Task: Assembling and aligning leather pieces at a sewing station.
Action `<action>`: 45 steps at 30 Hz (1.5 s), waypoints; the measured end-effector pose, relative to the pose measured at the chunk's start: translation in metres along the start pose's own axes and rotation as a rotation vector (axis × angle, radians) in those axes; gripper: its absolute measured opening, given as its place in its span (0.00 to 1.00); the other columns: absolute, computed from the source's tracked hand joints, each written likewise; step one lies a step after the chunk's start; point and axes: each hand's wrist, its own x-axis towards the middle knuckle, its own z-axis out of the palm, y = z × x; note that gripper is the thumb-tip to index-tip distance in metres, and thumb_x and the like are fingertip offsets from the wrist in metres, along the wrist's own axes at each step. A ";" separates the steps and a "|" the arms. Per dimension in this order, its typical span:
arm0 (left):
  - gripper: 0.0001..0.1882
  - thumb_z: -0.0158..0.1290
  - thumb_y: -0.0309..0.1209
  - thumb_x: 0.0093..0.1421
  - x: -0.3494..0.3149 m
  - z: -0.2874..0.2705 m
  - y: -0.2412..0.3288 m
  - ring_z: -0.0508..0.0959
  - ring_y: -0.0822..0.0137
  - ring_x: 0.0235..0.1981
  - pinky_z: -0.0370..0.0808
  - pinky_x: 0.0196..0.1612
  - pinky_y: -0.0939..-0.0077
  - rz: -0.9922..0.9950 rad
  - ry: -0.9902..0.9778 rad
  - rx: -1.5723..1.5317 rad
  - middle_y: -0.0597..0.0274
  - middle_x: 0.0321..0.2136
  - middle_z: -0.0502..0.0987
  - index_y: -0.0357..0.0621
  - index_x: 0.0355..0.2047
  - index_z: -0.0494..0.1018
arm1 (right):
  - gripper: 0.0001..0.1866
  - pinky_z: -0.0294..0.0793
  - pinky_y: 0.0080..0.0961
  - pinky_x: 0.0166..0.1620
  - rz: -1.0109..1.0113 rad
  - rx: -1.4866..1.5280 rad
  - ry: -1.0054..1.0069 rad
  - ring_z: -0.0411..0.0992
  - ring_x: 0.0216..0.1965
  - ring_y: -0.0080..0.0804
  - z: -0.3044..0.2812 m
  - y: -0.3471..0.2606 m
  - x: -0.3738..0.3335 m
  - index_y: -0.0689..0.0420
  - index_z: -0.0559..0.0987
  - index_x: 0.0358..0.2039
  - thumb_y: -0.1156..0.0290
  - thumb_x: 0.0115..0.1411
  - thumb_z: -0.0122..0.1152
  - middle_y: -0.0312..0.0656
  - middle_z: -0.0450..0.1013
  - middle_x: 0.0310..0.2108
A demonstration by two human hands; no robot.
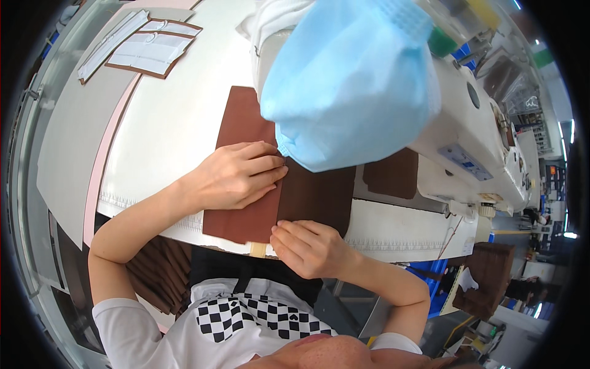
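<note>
Nearest you, at the tabletop's (405,237) front edge, a narrow pale-yellow strip (258,249) pokes out from under the flat reddish-brown panel (241,220). Just right of it is your right hand (312,249), its fingers bent and close together, tips at the near end of the line where that panel meets the smooth dark brown panel (314,200). Your right thumb is hidden, so I cannot tell whether you pinch the edge or only press it. The forearm comes in from the right, elbow bent out.

Farther along the same line, your left hand (239,176) lies palm down across the reddish-brown panel, fingers curved with narrow gaps, tips touching the join; a pinch cannot be made out. Its forearm slants in from the left front edge.

Both panels lie flat, side by side, near the middle of the front edge. Beyond them, a light-blue pleated mask (350,86) hides part of the white sewing machine (458,123). Toward the far left corner rest white brown-edged pieces (150,54).
</note>
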 end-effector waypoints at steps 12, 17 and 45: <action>0.07 0.58 0.26 0.45 0.009 -0.003 -0.018 0.75 0.63 0.40 0.71 0.45 0.70 0.000 0.040 0.008 0.64 0.28 0.77 0.38 0.26 0.79 | 0.07 0.78 0.24 0.34 -0.060 0.008 -0.037 0.77 0.35 0.34 0.002 0.040 0.012 0.62 0.78 0.27 0.75 0.45 0.61 0.45 0.77 0.31; 0.09 0.58 0.26 0.44 0.010 -0.002 -0.031 0.73 0.64 0.40 0.69 0.47 0.68 -0.031 0.020 0.065 0.63 0.30 0.77 0.38 0.28 0.78 | 0.07 0.77 0.23 0.32 -0.098 -0.027 -0.054 0.77 0.34 0.32 0.002 0.053 0.018 0.62 0.78 0.27 0.75 0.45 0.61 0.43 0.77 0.31; 0.13 0.56 0.26 0.48 0.001 -0.007 -0.034 0.79 0.60 0.45 0.78 0.50 0.65 0.165 -0.004 -0.038 0.56 0.38 0.80 0.38 0.35 0.79 | 0.02 0.74 0.25 0.32 0.091 -0.209 0.090 0.73 0.29 0.28 0.017 0.086 0.020 0.59 0.78 0.22 0.79 0.45 0.63 0.37 0.74 0.27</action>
